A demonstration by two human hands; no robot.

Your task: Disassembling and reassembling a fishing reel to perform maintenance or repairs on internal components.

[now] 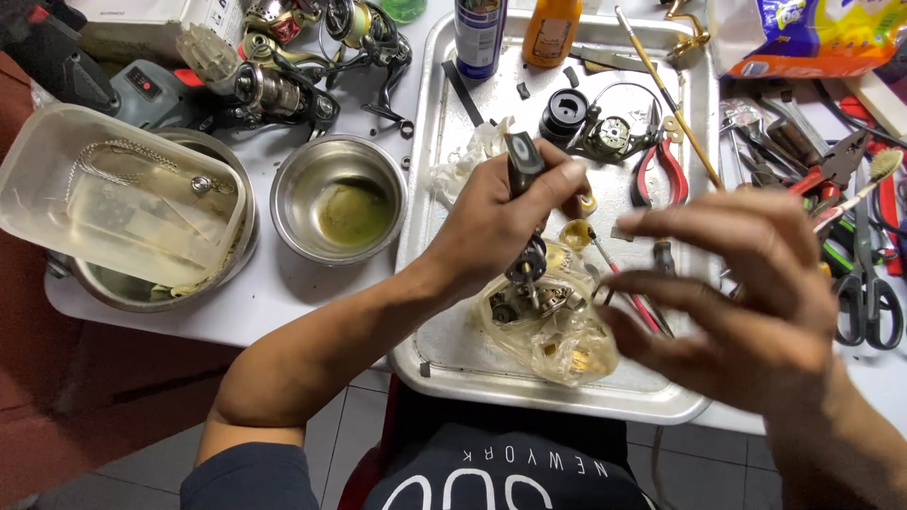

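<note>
My left hand point(496, 217) grips the dark handle of a fishing reel part point(525, 166), holding it upright over a metal tray point(463, 359). Below the hand lies a clear plastic bag point(557, 331) with small metal reel pieces in it. My right hand point(746, 302) hovers over the tray's right side, blurred, fingers spread and nothing in it. A dismantled black reel body point(605, 132) lies farther back on the tray, beside red-handled pliers point(661, 170).
A steel bowl point(340, 198) with yellowish liquid stands left of the tray. A clear plastic tub point(113, 198) rests on another bowl at far left. Several reels point(283, 90) lie at the back. A spray can point(479, 38), orange bottle point(550, 33), scissors point(864, 293) and tools fill the right.
</note>
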